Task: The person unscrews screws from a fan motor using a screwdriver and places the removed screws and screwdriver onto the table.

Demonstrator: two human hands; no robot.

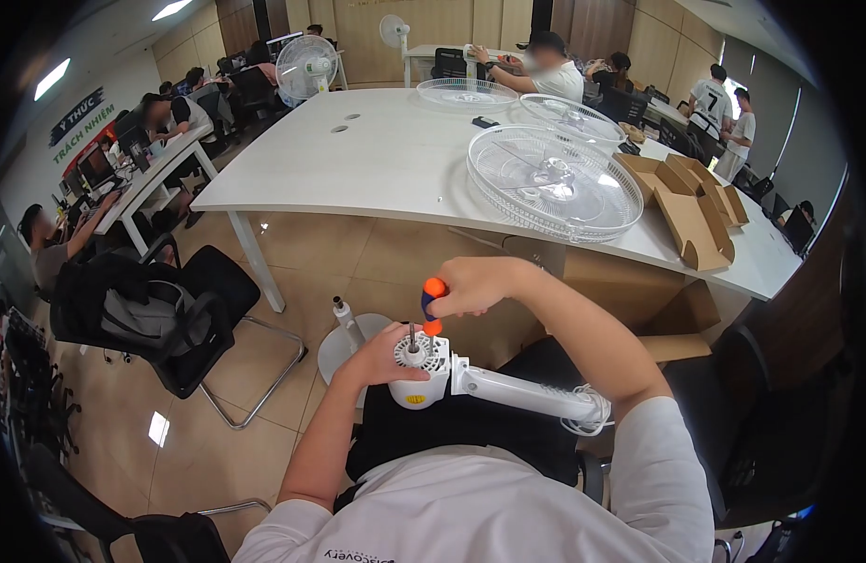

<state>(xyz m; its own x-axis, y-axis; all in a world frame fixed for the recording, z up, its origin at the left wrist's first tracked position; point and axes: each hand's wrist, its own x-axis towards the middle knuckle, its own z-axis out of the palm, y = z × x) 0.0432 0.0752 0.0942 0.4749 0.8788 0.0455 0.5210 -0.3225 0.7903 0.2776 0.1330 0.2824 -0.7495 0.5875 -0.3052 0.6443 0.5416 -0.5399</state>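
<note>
A white fan motor housing (433,387) with a vented round front and a metal shaft lies across my lap. Its white neck pole (527,394) points to the right, ending by a coiled white cable (592,413). My left hand (381,358) is wrapped round the housing's left side, thumb along the front. In my right hand (480,283) is a screwdriver (435,286) with an orange and dark blue handle, held upright. Its tip meets the vented front beside the shaft. On the floor beyond my left hand stands a round white fan base (332,355) with a short post.
Ahead, a white table (311,178) carries several fan grilles (555,178) and opened cardboard boxes (691,220). A chair with a black backpack (142,300) stands at left. An assembled fan (306,68) and several people are farther back.
</note>
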